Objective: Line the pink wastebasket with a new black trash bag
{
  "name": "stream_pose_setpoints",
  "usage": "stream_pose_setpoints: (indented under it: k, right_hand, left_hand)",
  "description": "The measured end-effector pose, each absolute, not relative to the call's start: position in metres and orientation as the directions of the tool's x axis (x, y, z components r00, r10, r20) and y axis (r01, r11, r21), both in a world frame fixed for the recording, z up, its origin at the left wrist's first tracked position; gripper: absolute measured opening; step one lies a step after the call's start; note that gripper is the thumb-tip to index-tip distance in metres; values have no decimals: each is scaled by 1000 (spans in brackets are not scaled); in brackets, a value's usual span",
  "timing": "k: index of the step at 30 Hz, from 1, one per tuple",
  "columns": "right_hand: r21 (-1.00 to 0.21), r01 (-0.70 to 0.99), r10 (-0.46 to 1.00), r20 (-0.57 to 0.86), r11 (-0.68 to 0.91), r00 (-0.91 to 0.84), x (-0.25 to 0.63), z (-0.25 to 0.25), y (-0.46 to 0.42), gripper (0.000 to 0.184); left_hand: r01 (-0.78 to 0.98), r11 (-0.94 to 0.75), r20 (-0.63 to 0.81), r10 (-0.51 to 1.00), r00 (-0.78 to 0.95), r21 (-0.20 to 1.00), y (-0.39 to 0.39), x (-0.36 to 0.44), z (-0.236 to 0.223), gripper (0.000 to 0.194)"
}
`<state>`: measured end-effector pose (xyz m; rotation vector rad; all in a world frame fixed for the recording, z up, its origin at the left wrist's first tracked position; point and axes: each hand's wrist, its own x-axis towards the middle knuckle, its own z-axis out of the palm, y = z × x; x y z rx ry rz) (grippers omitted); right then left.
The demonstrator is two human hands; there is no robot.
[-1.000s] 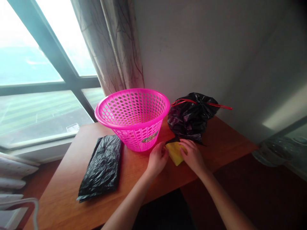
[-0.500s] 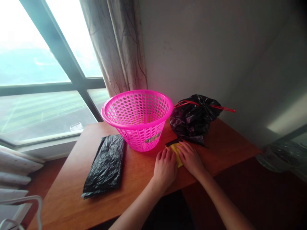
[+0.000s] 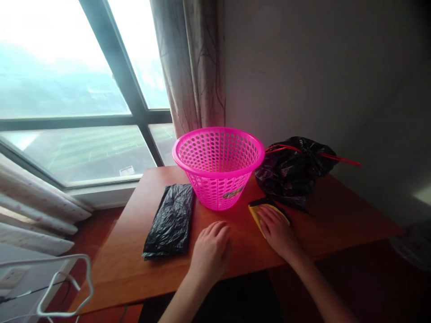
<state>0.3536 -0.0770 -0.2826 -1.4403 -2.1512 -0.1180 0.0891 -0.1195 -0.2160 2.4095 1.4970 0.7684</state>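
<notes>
My right hand (image 3: 278, 229) lies on a yellow cloth (image 3: 255, 212) with a dark edge, its fingers stretched over it and pressing it to the tabletop. Part of the cloth is covered by that hand. My left hand (image 3: 211, 246) is apart from the cloth, over the table's front part, with its fingers together and curled down. I see nothing in it, though its palm is hidden. Behind both hands stands a pink perforated plastic basket (image 3: 218, 193), upright. A folded black plastic bag (image 3: 170, 222) lies flat to the left of my left hand.
A bunched black bag (image 3: 286, 179) with red drawstrings (image 3: 343, 159) sits behind my right hand, against the basket's right side. The wooden table (image 3: 121, 264) stands by a window (image 3: 67, 85) and curtain (image 3: 198, 67). A white tubular frame (image 3: 88, 278) is at lower left.
My left hand has left the cloth and moved left and toward me. The right hand stays on the cloth, which now shows more spread out. The view has turned left.
</notes>
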Motion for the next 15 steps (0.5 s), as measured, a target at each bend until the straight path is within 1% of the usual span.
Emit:
stream_pose_setpoints:
  k: [2,4,7,8,10,12,15]
  right_hand:
    - [-223,885,835,483,409,-264,352,-285,-77,36]
    - [-232,893,839,491,384,-233,350,-285,-77,35]
    - [-258,896,832,523,361,-184,341,-278,-77,32]
    - [-268,890,826,533,370,-182,337,-275,-78,32]
    - [-288,864,810,550,413,-204,326,-271,-80,32]
    - [-306,830,794,559,467,-240,312,-267,-82,33]
    - [-338,779,782,550,529,-292,286,-261,-85,36]
  left_hand:
    - [821,-407,408,881,239,400,-125,53,-214,28]
    - [881,-307,480,871,107,360,-130,16,-212,28]
    - [937,-111,481,874,-66,330,-134,-31,-214,42]
    - [936,-66,458,882,-108,347,-134,-43,-217,47]
    - [909,-22,401,902,-162,417,-133,-59,-225,52]
    - [866,-7,358,912,-199,499,-132,-66,-233,51]
    - [791,-12,354,898,-261,612,-131,-66,-238,47]
